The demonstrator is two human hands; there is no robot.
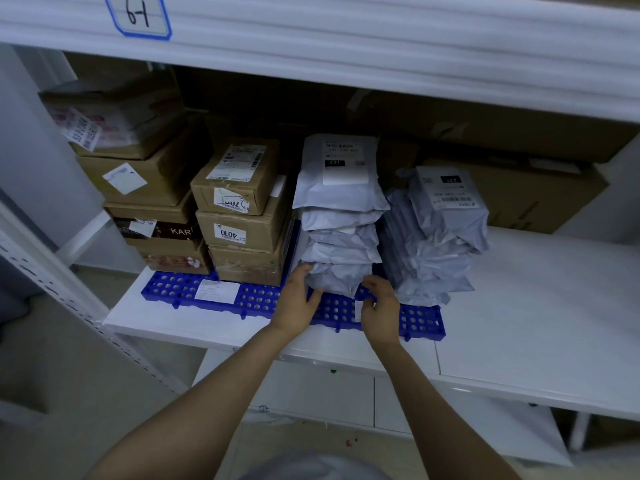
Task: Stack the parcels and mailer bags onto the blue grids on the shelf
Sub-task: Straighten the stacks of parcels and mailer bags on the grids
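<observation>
A blue grid (420, 318) lies along the front of the white shelf (540, 323). On it stands a tall stack of grey mailer bags (341, 216), and a second, lower pile of mailer bags (438, 233) leans to its right. Two stacks of cardboard parcels (242, 209) stand on the grid at the left. My left hand (298, 303) holds the bottom bag of the tall stack at its left corner, thumb under the edge. My right hand (379, 306) touches that bag's front right corner, fingers curled over it.
Large cardboard boxes (512, 188) fill the back of the shelf. A white label (216, 291) lies on the grid's left part. The shelf above carries a tag marked 6-1 (138, 15). A white upright (52, 271) stands at the left.
</observation>
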